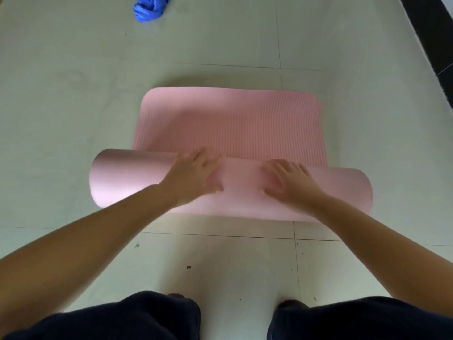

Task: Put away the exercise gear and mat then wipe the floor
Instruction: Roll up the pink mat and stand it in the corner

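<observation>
A pink ribbed exercise mat (230, 119) lies on the pale tiled floor, its near part wound into a thick roll (127, 177) that runs left to right. My left hand (196, 175) presses flat on top of the roll, left of its middle, fingers spread forward. My right hand (289, 180) presses on the roll just right of the middle, fingers also straight. About a short stretch of flat mat extends beyond the roll. A crumpled blue cloth (149, 7) lies on the floor at the far left.
Pale floor tiles (73, 94) with dark grout lines surround the mat. A dark strip (431, 28) runs along the far right edge. My legs in dark trousers (147, 317) stand at the bottom of the view, just short of the roll.
</observation>
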Demonstrator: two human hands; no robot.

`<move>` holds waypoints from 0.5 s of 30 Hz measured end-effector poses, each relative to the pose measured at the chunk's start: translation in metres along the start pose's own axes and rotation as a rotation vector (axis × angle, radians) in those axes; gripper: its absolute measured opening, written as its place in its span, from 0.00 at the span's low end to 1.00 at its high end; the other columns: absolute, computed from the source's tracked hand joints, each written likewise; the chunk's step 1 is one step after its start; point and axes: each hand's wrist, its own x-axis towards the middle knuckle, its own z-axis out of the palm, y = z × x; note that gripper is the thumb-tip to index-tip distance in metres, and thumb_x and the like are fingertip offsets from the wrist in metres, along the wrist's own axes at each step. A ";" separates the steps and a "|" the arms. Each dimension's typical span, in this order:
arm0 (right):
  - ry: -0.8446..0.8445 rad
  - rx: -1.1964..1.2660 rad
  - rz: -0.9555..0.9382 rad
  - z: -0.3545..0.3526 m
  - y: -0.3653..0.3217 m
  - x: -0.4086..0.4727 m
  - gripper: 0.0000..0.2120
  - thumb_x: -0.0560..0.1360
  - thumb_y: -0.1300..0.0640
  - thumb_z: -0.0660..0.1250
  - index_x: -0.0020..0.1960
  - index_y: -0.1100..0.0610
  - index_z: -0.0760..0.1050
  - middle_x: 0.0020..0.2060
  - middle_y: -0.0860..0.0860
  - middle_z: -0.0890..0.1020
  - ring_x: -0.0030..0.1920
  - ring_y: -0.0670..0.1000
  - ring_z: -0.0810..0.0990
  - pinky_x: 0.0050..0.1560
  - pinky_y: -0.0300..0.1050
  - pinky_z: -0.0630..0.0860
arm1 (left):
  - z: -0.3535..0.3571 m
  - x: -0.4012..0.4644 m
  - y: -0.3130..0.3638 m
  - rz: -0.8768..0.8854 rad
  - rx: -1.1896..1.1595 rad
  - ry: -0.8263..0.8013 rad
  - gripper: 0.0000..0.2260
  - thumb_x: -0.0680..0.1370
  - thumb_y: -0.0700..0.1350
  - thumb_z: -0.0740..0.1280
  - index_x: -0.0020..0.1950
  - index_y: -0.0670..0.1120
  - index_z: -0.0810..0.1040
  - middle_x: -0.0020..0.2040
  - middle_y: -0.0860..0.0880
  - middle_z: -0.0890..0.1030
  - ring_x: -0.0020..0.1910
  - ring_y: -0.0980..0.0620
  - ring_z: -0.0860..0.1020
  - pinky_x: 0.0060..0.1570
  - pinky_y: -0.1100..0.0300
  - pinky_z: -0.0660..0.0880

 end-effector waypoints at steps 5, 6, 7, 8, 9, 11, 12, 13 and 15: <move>-0.192 -0.346 -0.051 -0.004 0.007 0.022 0.58 0.66 0.31 0.67 0.74 0.46 0.26 0.75 0.57 0.33 0.75 0.60 0.34 0.71 0.70 0.44 | -0.003 0.016 -0.016 -0.063 0.085 -0.138 0.53 0.68 0.70 0.65 0.76 0.51 0.33 0.78 0.42 0.41 0.77 0.42 0.42 0.71 0.37 0.47; -0.207 -0.371 -0.048 -0.003 0.008 0.027 0.59 0.65 0.31 0.68 0.73 0.46 0.25 0.75 0.58 0.33 0.75 0.62 0.34 0.70 0.72 0.45 | 0.001 0.018 -0.015 -0.063 0.154 -0.196 0.56 0.66 0.70 0.67 0.75 0.52 0.30 0.77 0.40 0.38 0.76 0.40 0.40 0.69 0.35 0.46; -0.214 -0.379 -0.042 -0.003 0.009 0.033 0.60 0.65 0.32 0.69 0.73 0.45 0.24 0.75 0.58 0.34 0.75 0.63 0.36 0.70 0.72 0.48 | 0.003 0.021 -0.015 -0.071 0.199 -0.216 0.58 0.65 0.70 0.68 0.74 0.52 0.28 0.77 0.39 0.38 0.76 0.39 0.39 0.69 0.34 0.47; -0.213 -0.381 -0.040 -0.003 0.009 0.037 0.60 0.64 0.33 0.69 0.73 0.45 0.25 0.76 0.58 0.37 0.76 0.63 0.39 0.69 0.72 0.50 | 0.005 0.024 -0.016 -0.079 0.219 -0.213 0.58 0.64 0.69 0.69 0.74 0.52 0.28 0.76 0.39 0.40 0.76 0.38 0.41 0.68 0.34 0.49; -0.206 -0.384 -0.043 -0.004 0.010 0.040 0.60 0.64 0.33 0.70 0.74 0.45 0.27 0.76 0.58 0.41 0.76 0.63 0.44 0.69 0.70 0.53 | 0.004 0.028 -0.017 -0.076 0.230 -0.201 0.58 0.64 0.68 0.69 0.74 0.52 0.29 0.76 0.39 0.44 0.75 0.39 0.44 0.67 0.34 0.51; -0.173 -0.370 -0.070 -0.009 0.011 0.044 0.58 0.63 0.34 0.70 0.75 0.44 0.32 0.74 0.56 0.54 0.72 0.60 0.56 0.67 0.64 0.60 | 0.000 0.033 -0.020 -0.048 0.256 -0.157 0.57 0.63 0.68 0.69 0.76 0.52 0.33 0.74 0.40 0.53 0.73 0.40 0.53 0.65 0.38 0.58; -0.153 -0.349 -0.082 -0.011 0.012 0.044 0.56 0.62 0.35 0.70 0.75 0.43 0.35 0.71 0.55 0.59 0.69 0.59 0.61 0.65 0.60 0.63 | -0.001 0.034 -0.021 -0.033 0.268 -0.135 0.56 0.63 0.68 0.68 0.76 0.52 0.35 0.72 0.42 0.57 0.70 0.41 0.56 0.64 0.40 0.61; -0.132 -0.329 -0.090 -0.013 0.013 0.044 0.55 0.62 0.35 0.71 0.76 0.43 0.38 0.68 0.53 0.63 0.65 0.58 0.65 0.63 0.57 0.65 | -0.001 0.033 -0.022 -0.022 0.279 -0.113 0.55 0.63 0.68 0.68 0.76 0.52 0.37 0.71 0.43 0.59 0.69 0.42 0.59 0.63 0.42 0.62; -0.098 -0.327 -0.101 -0.015 0.012 0.041 0.53 0.62 0.36 0.71 0.76 0.44 0.41 0.64 0.52 0.67 0.61 0.56 0.68 0.60 0.54 0.68 | 0.002 0.027 -0.021 -0.003 0.282 -0.067 0.52 0.65 0.67 0.67 0.77 0.52 0.39 0.69 0.44 0.61 0.66 0.43 0.62 0.62 0.44 0.63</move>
